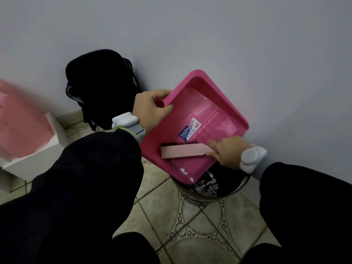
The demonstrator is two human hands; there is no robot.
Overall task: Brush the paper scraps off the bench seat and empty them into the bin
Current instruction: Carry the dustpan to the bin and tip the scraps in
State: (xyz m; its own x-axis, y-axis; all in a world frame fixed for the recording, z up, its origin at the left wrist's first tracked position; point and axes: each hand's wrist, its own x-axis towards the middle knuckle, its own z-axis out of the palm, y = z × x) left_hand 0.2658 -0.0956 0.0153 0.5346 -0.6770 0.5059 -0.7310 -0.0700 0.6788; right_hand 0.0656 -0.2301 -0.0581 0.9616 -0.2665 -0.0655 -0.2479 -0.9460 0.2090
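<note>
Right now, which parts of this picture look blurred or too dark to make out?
Head view: the pink cloth at the left edge is smeared by motion blur; the dustpan is sharp enough that its label reads Dust Pan; the light is dim and flat, so the black bag shows hardly any detail; the sleeves bulge from the wide lens.

Pink dustpan [202, 109] with a blue label, right of centre, tilted with its open lip down over a dark round bin [233, 187]. Pale pink brush [182, 151], dark bristles, laid across the pan's near half. A few white paper scraps [183, 171] at the lip, more heaped inside the bin. Bench seat [22, 126], pink-topped and blurred, at far left.
</note>
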